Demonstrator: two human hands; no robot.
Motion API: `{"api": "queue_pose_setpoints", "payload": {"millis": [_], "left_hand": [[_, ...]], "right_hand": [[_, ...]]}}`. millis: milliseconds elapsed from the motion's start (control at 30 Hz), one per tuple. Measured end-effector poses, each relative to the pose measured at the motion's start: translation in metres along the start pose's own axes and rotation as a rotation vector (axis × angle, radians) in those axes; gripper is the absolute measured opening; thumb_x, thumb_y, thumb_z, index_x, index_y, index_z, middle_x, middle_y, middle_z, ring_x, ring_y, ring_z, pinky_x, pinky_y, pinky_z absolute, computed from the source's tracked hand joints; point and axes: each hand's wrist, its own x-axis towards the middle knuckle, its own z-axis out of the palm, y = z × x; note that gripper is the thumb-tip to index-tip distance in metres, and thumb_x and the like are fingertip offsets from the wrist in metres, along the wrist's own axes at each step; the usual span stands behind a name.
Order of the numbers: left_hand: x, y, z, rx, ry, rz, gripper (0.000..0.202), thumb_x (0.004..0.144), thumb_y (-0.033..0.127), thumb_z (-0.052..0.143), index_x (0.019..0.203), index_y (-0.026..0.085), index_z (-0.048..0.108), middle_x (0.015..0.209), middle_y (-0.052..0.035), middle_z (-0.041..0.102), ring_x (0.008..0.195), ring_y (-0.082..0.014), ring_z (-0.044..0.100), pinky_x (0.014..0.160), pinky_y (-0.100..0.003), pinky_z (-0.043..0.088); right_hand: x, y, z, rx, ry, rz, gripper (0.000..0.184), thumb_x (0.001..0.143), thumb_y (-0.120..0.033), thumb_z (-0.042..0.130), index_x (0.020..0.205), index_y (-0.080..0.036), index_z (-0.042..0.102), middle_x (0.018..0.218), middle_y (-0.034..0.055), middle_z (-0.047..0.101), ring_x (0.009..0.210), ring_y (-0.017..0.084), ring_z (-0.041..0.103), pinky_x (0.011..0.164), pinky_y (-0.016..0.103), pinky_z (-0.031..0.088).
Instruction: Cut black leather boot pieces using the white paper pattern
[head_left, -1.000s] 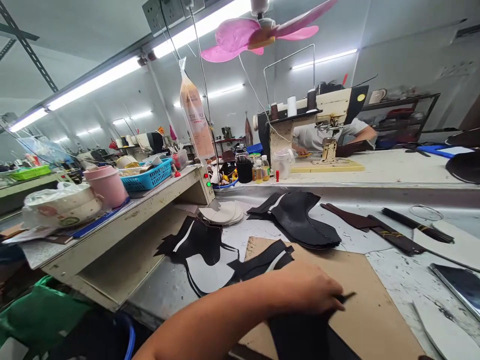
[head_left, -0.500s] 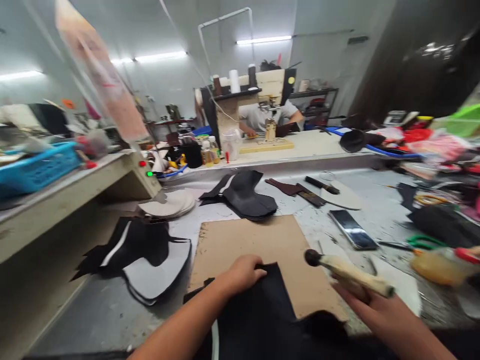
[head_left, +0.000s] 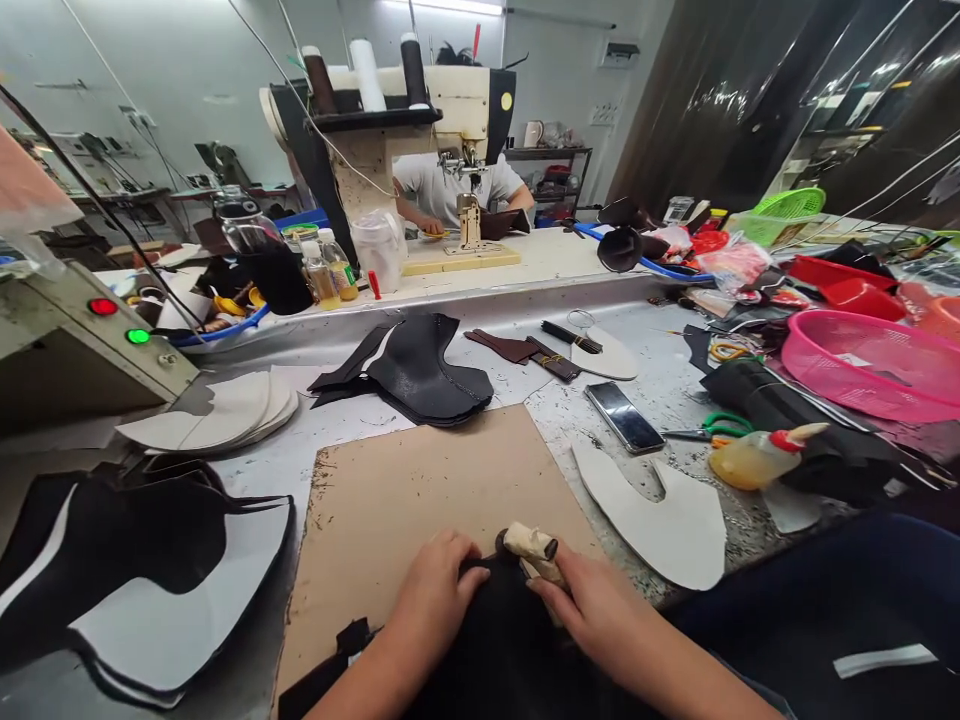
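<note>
Newly lowered, right hand (head_left: 600,610) clenches fingers round wooden-handled tool (head_left: 534,548); left hand (head_left: 435,592) presses black leather (head_left: 502,655), fingers curled.

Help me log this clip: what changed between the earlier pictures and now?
The right hand brought the pale wooden-handled tool down and leftward onto the black leather piece, beside the left hand. The left hand stayed pressed on that piece over the brown cardboard sheet; the dark phone and stacked black cut pieces lie unmoved.

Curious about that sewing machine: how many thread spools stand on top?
3, in a row atop the sewing machine: brown spool left, white spool middle, dark spool right. Others may be hidden behind.
</note>
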Motion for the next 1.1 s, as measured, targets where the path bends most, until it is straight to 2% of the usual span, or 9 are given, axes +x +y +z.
{"api": "queue_pose_setpoints", "payload": {"millis": [133, 233, 400, 567, 733, 800, 933, 1033, 1100], "left_hand": [[0.014, 0.002, -0.004, 0.214, -0.088, 0.093, 0.015, 0.085, 0.019, 0.047, 0.076, 0.017, 0.059, 0.082, -0.0034, 0.063, 0.078, -0.0173, 0.058, 0.071, -0.029, 0.044], [0.021, 0.001, 0.0, 0.304, -0.126, 0.172, 0.018, 0.085, 0.016, 0.043, 0.078, 0.017, 0.06, 0.081, -0.004, 0.063, 0.075, -0.0178, 0.058, 0.07, -0.029, 0.045], [0.026, 0.002, 0.013, 0.358, -0.151, 0.173, 0.025, 0.081, 0.005, 0.038, 0.084, 0.015, 0.06, 0.085, -0.0081, 0.063, 0.076, -0.0213, 0.06, 0.069, -0.032, 0.046], [0.037, 0.007, 0.01, 0.335, -0.088, 0.069, 0.038, 0.076, -0.004, 0.03, 0.097, 0.013, 0.058, 0.086, -0.0112, 0.065, 0.078, -0.0238, 0.061, 0.067, -0.033, 0.043], [0.019, 0.003, -0.003, 0.143, -0.072, -0.018, 0.011, 0.083, 0.019, 0.049, 0.083, 0.018, 0.059, 0.077, -0.0023, 0.066, 0.073, -0.0182, 0.061, 0.064, -0.027, 0.044], [0.006, 0.0, -0.001, 0.057, -0.035, -0.033, 0.005, 0.081, 0.019, 0.054, 0.082, 0.018, 0.06, 0.08, -0.0017, 0.065, 0.077, -0.018, 0.06, 0.07, -0.029, 0.045], [-0.008, -0.006, 0.013, -0.009, 0.117, 0.004, 0.007, 0.081, 0.011, 0.054, 0.082, 0.017, 0.059, 0.088, -0.0044, 0.061, 0.087, -0.019, 0.057, 0.08, -0.033, 0.046], [-0.01, -0.01, 0.021, -0.01, 0.154, 0.012, 0.012, 0.078, 0.007, 0.056, 0.084, 0.017, 0.059, 0.087, -0.0041, 0.061, 0.085, -0.0189, 0.057, 0.078, -0.034, 0.049], [-0.01, -0.013, 0.023, 0.029, 0.184, 0.069, 0.012, 0.078, 0.007, 0.057, 0.082, 0.018, 0.06, 0.083, -0.003, 0.061, 0.082, -0.0188, 0.058, 0.075, -0.033, 0.051]], "right_hand": [[0.0, 0.002, 0.001, -0.001, -0.002, -0.014, 0.018, 0.092, -0.029, 0.042, 0.103, -0.019, 0.052, 0.088, 0.0076, 0.067, 0.084, 0.024, 0.062, 0.069, 0.029, 0.037], [-0.006, 0.004, 0.007, -0.015, -0.008, -0.035, 0.016, 0.091, -0.03, 0.042, 0.099, -0.02, 0.052, 0.088, 0.0063, 0.067, 0.083, 0.025, 0.063, 0.066, 0.029, 0.036], [-0.024, 0.011, 0.029, -0.05, -0.129, -0.007, 0.019, 0.085, -0.021, 0.045, 0.103, -0.021, 0.051, 0.091, 0.0068, 0.068, 0.086, 0.026, 0.065, 0.064, 0.028, 0.037], [-0.026, 0.018, 0.047, -0.029, -0.025, 0.005, 0.023, 0.083, -0.02, 0.047, 0.105, -0.021, 0.052, 0.089, 0.0065, 0.068, 0.083, 0.026, 0.067, 0.063, 0.028, 0.039], [-0.024, 0.017, 0.041, 0.053, 0.008, -0.003, 0.022, 0.087, -0.025, 0.044, 0.107, -0.02, 0.054, 0.084, 0.007, 0.068, 0.082, 0.024, 0.066, 0.067, 0.026, 0.041], [-0.025, 0.016, 0.036, 0.072, -0.002, -0.009, 0.023, 0.089, -0.027, 0.043, 0.106, -0.02, 0.054, 0.082, 0.0071, 0.068, 0.084, 0.024, 0.066, 0.069, 0.026, 0.042], [-0.024, 0.015, 0.028, 0.089, -0.015, -0.039, 0.023, 0.088, -0.029, 0.043, 0.104, -0.019, 0.056, 0.086, 0.0083, 0.068, 0.087, 0.025, 0.065, 0.072, 0.027, 0.042], [-0.023, 0.016, 0.026, 0.094, -0.024, -0.059, 0.022, 0.088, -0.029, 0.043, 0.104, -0.02, 0.056, 0.087, 0.0077, 0.068, 0.087, 0.025, 0.065, 0.073, 0.027, 0.042], [-0.023, 0.016, 0.027, 0.079, -0.031, -0.049, 0.023, 0.088, -0.03, 0.043, 0.105, -0.02, 0.056, 0.088, 0.0083, 0.068, 0.089, 0.025, 0.065, 0.073, 0.027, 0.042]]}}
